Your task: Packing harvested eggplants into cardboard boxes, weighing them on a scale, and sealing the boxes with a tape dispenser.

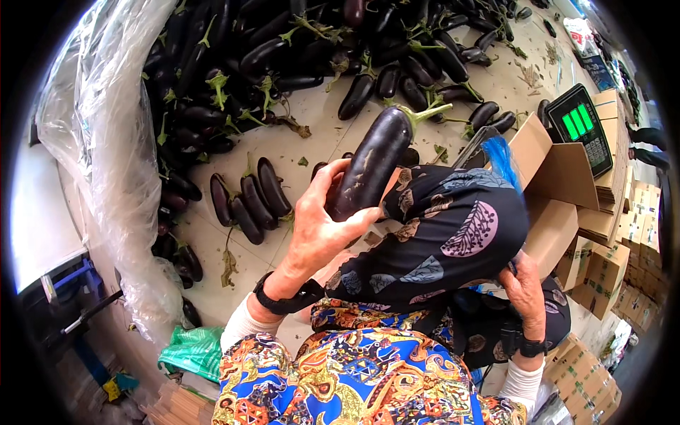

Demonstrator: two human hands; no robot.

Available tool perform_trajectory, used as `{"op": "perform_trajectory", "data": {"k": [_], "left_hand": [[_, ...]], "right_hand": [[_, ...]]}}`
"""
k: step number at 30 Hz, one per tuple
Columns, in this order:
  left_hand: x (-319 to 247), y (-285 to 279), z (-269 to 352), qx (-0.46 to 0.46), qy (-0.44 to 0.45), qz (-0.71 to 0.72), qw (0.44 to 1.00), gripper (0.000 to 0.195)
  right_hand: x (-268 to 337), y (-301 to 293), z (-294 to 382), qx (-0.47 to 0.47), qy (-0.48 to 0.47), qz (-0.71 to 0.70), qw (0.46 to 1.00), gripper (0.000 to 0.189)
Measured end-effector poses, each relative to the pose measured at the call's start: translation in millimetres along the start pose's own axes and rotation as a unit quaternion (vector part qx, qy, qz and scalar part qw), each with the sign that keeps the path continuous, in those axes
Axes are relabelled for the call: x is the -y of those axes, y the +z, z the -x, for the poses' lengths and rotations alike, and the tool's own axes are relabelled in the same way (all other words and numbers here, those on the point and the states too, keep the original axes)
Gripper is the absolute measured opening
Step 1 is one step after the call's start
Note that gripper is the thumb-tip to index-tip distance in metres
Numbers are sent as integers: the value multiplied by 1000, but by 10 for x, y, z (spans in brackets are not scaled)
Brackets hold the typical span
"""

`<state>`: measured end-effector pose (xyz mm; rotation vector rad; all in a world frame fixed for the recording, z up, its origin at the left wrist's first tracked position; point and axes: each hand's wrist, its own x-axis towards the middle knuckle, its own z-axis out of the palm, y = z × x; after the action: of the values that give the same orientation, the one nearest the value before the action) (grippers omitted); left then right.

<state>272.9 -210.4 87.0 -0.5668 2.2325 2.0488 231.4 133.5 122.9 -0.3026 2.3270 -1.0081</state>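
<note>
My left hand [324,218] grips a dark purple eggplant [375,159] with pale scars on its skin. The eggplant is tilted, its green stem pointing to the upper right. My right hand [523,287] rests by my knee in patterned dark trousers; its fingers are partly hidden, so what it holds cannot be told. Several eggplants [256,202] lie side by side on the floor left of my left hand. Beyond them spreads a large heap of eggplants [212,106], many with green stems, and more lie loose at its near edge [357,96].
Clear plastic sheeting [122,159] hangs at the left. At the right are an open cardboard box [547,228], a digital scale display [581,127] and stacked cartons [597,276]. A green plastic bag [192,350] lies lower left. Blue strapping [499,159] hangs near my knee.
</note>
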Motion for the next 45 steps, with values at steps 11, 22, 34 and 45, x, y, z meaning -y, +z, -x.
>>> {"op": "perform_trajectory", "data": {"k": [11,22,34,45], "left_hand": [[-46,58,-185,58,-19,159,985,62],[679,-166,-437,13,-93,343,935,47],[2528,-570,-240,-254,-184,-132,940,68],[2275,395,-552,27,196,-549,812,58]], "right_hand": [[-24,7,7,7,12,3,1000,31],[-71,41,28,-5,5,0,1000,35],[-42,47,14,-5,2,14,1000,40],[-34,102,15,-9,-3,43,999,39]]}}
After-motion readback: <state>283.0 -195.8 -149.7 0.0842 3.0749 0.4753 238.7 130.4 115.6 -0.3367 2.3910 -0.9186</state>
